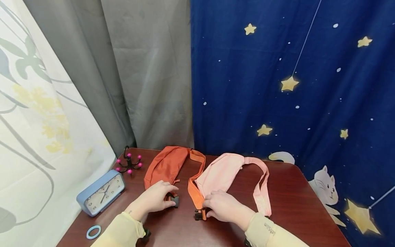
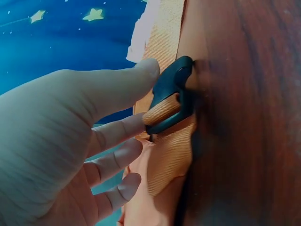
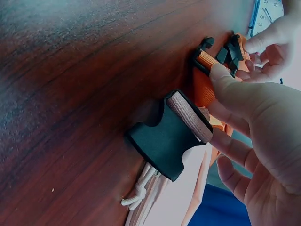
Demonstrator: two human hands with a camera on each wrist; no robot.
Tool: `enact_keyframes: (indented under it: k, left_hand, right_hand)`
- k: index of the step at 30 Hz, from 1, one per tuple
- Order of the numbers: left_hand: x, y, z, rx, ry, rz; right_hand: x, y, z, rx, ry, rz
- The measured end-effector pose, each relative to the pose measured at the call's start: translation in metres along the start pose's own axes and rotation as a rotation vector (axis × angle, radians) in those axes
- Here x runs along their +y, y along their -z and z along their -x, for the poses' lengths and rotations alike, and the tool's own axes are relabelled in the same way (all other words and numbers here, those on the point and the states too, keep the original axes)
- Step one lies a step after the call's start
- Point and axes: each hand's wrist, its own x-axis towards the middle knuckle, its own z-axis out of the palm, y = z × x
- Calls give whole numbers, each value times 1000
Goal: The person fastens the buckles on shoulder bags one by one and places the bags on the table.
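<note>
On the counter (image 1: 296,192) beside the pink waist bag (image 1: 219,173), the orange waist bag (image 1: 168,164) lies within reach; my loosely curled left hand (image 1: 155,197) pinches its socket buckle (image 1: 174,201), my right hand (image 1: 223,207) its prong buckle (image 1: 198,215), presumably to steady both.

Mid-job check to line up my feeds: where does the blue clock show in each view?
Head: the blue clock is at the lower left, left of the left grip.
Left wrist: not in the picture.
Right wrist: the clock is in the top right corner, only partly visible.
Shared landmark: the black buckle at the left grip, which all three views show.
</note>
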Motion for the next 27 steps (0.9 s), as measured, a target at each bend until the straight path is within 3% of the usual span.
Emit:
enact_keyframes:
  k: [15,27]
  left_hand:
    - [-8,-18,6,58,17,42]
    - [-12,-24,7,86,39,115]
  right_hand:
    - [-1,-12,-9,34,19,-80]
    - [-14,-20,-21,150,-112,-577]
